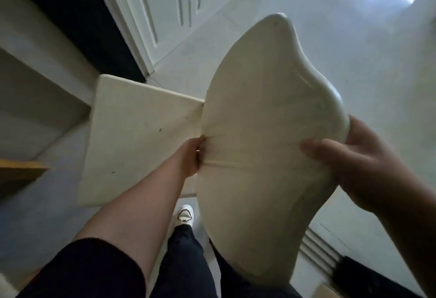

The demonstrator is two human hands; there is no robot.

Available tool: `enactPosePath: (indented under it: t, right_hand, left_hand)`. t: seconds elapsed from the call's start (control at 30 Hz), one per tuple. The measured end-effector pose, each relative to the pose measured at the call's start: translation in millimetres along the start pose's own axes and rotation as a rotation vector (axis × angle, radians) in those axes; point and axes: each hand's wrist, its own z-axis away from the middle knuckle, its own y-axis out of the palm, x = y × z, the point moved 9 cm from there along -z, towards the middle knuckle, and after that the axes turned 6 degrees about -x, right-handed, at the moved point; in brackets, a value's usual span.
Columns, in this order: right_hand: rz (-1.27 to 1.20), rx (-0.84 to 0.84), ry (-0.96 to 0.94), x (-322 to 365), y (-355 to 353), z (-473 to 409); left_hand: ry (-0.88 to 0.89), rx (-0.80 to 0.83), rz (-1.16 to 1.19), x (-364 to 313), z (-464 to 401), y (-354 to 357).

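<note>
Open pale floor [354, 61] extends beyond the right fingers. The cream cushion [259, 120] hangs between both hands. A white board [132, 137] lies left of the left fingers. Left hand [190, 156] pinches one edge; right hand [361, 168] clasps the other.

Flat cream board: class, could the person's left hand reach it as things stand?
Probably, once freed: the left hand grips the cream cushion by its edge, but the board looks close beside it, nothing between.
</note>
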Motion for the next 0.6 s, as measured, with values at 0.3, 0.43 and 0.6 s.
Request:
enactPosePath:
  t: [0.3, 0.43, 0.6]
  right_hand:
    - [0.081, -0.421, 0.065, -6, -97, 202]
    - [0.023, -0.556, 0.12, -27, -116, 302]
    - [-0.043, -0.722, 0.128, -65, -132, 421]
  left_hand:
    - [-0.093, 0.266, -0.383, 105, 84, 120]
    - [-0.139, 0.35, -0.533, 178, 125, 144]
    - [-0.196, 0.423, -0.683, 287, 173, 155]
